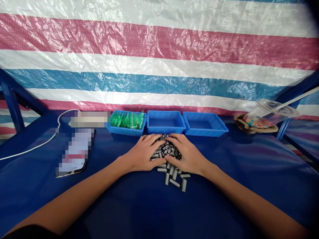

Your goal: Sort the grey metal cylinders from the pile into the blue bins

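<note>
A pile of small grey and black metal-looking pieces (171,170) lies on the blue table (149,205). My left hand (147,152) rests against the pile's left side, fingers spread over its edge. On the right side of the pile, my right hand (186,153) lies with its fingers spread as well. Both thumbs nearly meet over the middle of the pile. Several loose pieces stick out towards me below the hands. Part of the pile is hidden under the fingers.
Behind the hands stand a blue bin (127,132) with green packets (127,120), an empty middle bin (165,129) and an empty right bin (206,132). A phone (76,152) lies left; a clear plastic cup (266,113) stands far right.
</note>
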`<action>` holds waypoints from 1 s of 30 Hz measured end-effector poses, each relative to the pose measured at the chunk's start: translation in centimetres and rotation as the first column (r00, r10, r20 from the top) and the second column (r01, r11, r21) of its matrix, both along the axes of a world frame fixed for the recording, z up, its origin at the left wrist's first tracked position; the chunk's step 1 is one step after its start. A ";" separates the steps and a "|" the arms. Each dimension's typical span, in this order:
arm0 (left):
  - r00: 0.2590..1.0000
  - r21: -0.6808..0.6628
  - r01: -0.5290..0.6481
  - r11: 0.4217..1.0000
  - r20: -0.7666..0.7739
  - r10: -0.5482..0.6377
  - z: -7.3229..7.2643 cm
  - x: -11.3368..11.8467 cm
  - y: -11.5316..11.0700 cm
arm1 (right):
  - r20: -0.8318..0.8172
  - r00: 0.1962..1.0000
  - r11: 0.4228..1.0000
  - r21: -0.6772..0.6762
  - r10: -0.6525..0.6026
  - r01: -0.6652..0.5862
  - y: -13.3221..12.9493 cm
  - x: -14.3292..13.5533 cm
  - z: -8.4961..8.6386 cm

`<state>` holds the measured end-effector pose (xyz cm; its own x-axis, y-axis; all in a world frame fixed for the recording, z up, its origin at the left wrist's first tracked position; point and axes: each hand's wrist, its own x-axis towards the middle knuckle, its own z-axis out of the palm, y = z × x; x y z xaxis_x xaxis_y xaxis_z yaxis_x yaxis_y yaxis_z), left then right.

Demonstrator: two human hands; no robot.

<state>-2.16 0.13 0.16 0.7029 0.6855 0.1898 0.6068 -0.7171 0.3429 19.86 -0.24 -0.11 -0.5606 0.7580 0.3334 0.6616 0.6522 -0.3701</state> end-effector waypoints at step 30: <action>0.999 -0.022 -0.018 1.000 0.027 0.018 -0.2 0.2 -3.1 | 0.026 0.989 0.987 -0.064 0.147 -0.145 -1.5 -1.3 0.8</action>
<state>-1.96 -2.96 -0.08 0.6851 0.7023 0.1934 0.6098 -0.6982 0.3750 18.60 -1.69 0.67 -0.6760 0.6860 0.2692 0.5728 0.7190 -0.3937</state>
